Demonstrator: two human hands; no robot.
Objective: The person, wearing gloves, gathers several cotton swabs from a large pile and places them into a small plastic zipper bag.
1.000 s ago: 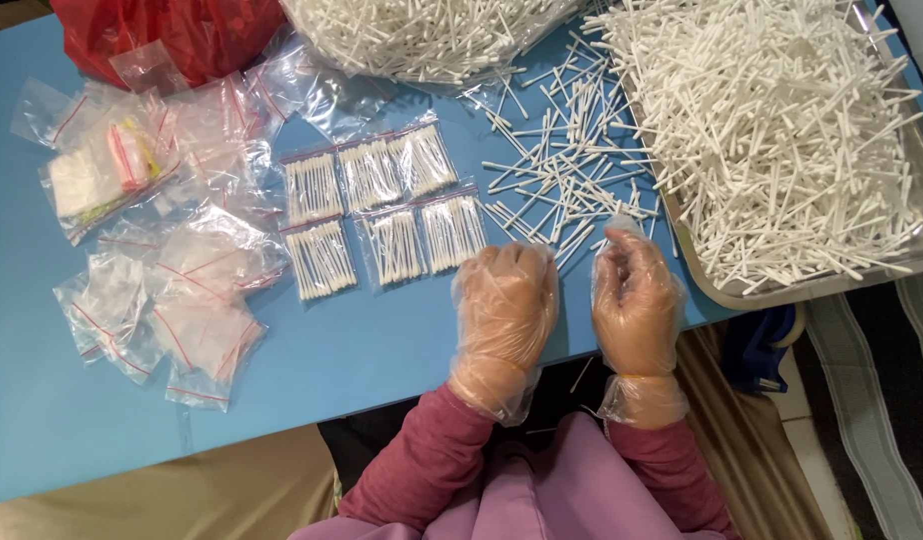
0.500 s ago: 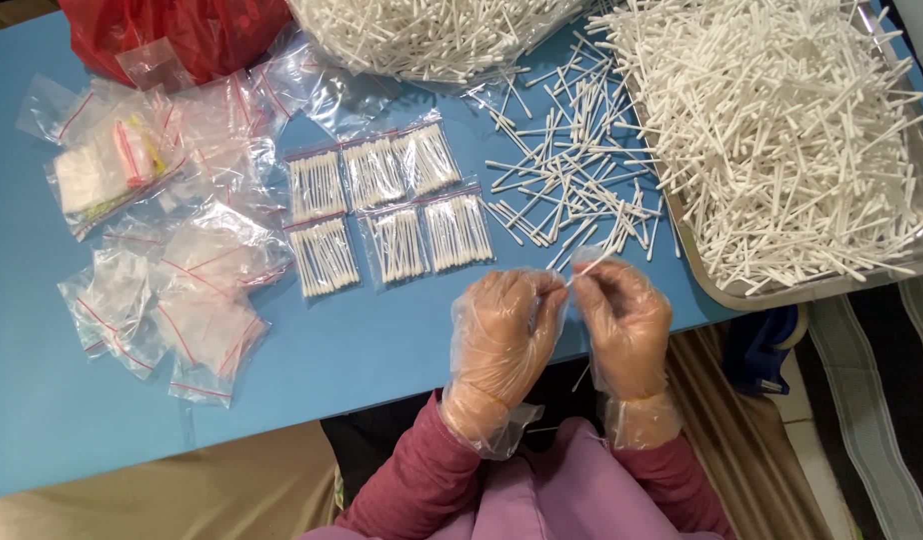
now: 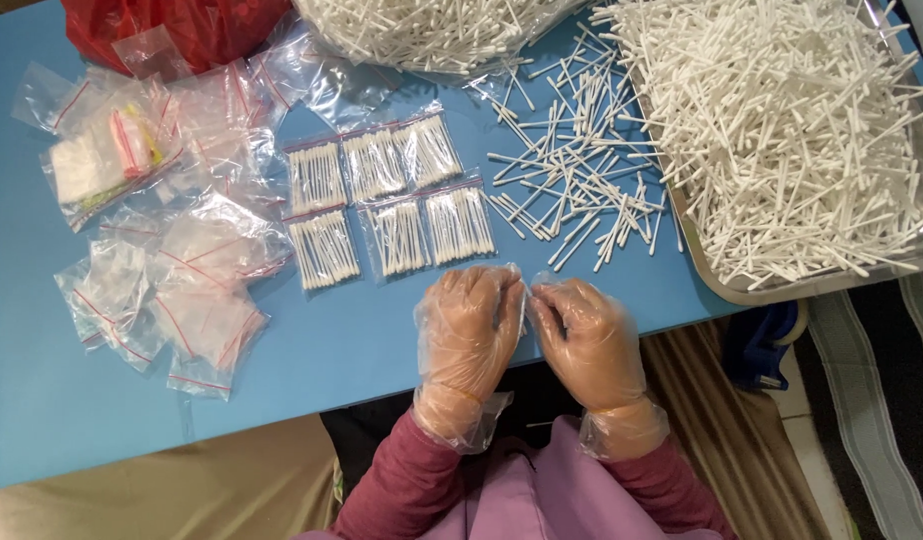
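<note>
Fingertips of both gloved hands meet over the near edge of the blue table [image 3: 362, 350]. The left hand [image 3: 469, 335] and the right hand [image 3: 585, 340] are pressed together at the thumbs and forefingers, pinched on something small and clear between them, most likely a little plastic bag; what it holds is hidden by the gloves. That pinch sits just nearer the person than the filled bags [image 3: 387, 200], which serve here as the landmark: six small clear bags of white swabs laid flat in two rows of three, the swabs in each running away from the person.

Right of the filled bags, and just beyond the right hand, lie the loose swabs [image 3: 577, 185], scattered every which way with no common long axis. The right hand is the nearer one to them; they lie up and slightly right of the pinch. Farther right stands a tray [image 3: 752, 292] heaped with more swabs. Beyond the filled bags rests a big clear sack of swabs [image 3: 432, 30]. Left of the filled bags lies a heap of empty bags [image 3: 182, 270] with red seal strips, and past that heap a red sack [image 3: 182, 25] at the far edge.
</note>
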